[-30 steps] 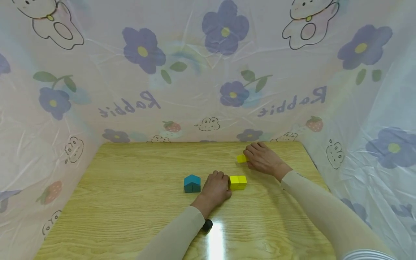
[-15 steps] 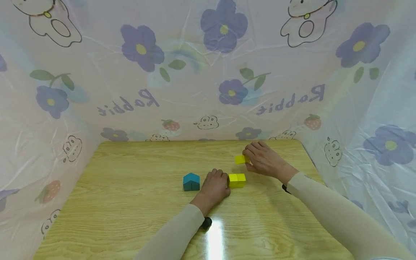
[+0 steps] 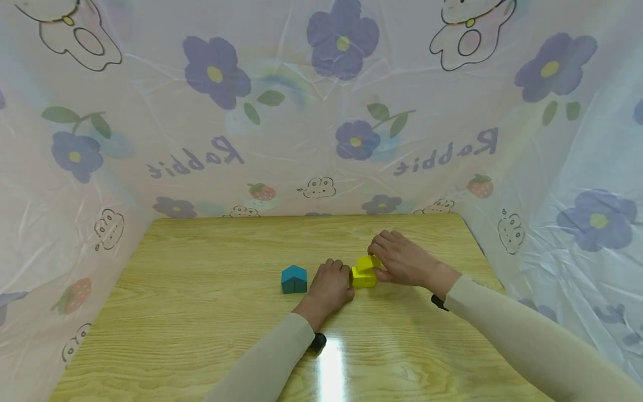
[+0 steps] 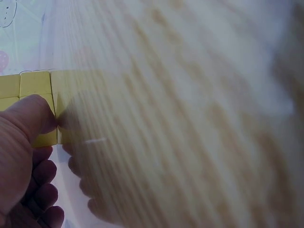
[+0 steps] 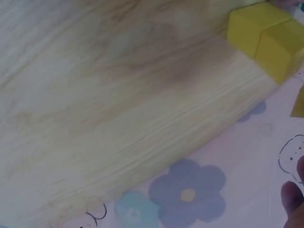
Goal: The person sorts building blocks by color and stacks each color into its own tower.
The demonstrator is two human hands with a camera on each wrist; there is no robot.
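Two yellow cubes point(image 3: 363, 279) stand side by side on the wooden table. My left hand point(image 3: 329, 285) is at their left end; in the left wrist view its thumb point(image 4: 35, 114) presses the end yellow cube point(image 4: 35, 84), with the other fingers curled near it. Another yellow block point(image 3: 368, 263) is gripped by my right hand point(image 3: 404, 261), over or just behind the pair; contact cannot be told. The right wrist view catches only a corner of the held yellow block point(image 5: 299, 105) and some fingers. To the left sits a teal group of blocks point(image 3: 294, 279) with a pointed front.
The wood-grain table point(image 3: 201, 324) is bounded at the back and sides by a patterned curtain point(image 3: 281, 134) with flowers and rabbits. Dark wrist devices show at both cuffs, the left device point(image 3: 318, 341) close to the tabletop. Glare lies on the front of the table.
My right hand has brought the held yellow block nearer and slightly left, from behind the pair to over its rear. The left hand stays at the cubes. The whole view shifts slightly.
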